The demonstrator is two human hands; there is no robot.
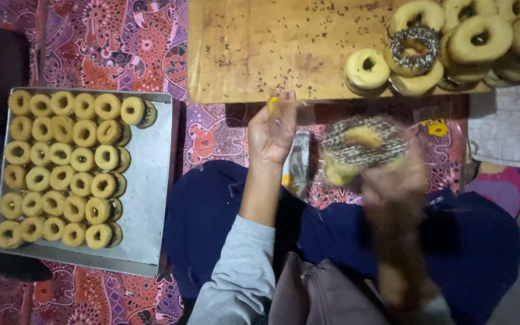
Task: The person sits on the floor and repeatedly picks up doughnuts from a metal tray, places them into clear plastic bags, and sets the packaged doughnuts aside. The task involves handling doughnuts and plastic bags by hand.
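- Your right hand [392, 180], blurred mid-motion, grips a sprinkle-covered doughnut [362, 147] above your lap, its ring tilted up toward the camera.
- Your left hand [274, 129] pinches the mouth of a clear plastic bag [299, 162], fingers closed on its top edge; the bag hangs just left of the doughnut, between both hands.
- The doughnut lies to the bag's right, nearer your right hand; the bag's opening cannot be made out.
- Ahead, a wooden board [260, 48] carries a heap of finished doughnuts [470, 42]; a metal tray [145, 180] of packed rows sits left.
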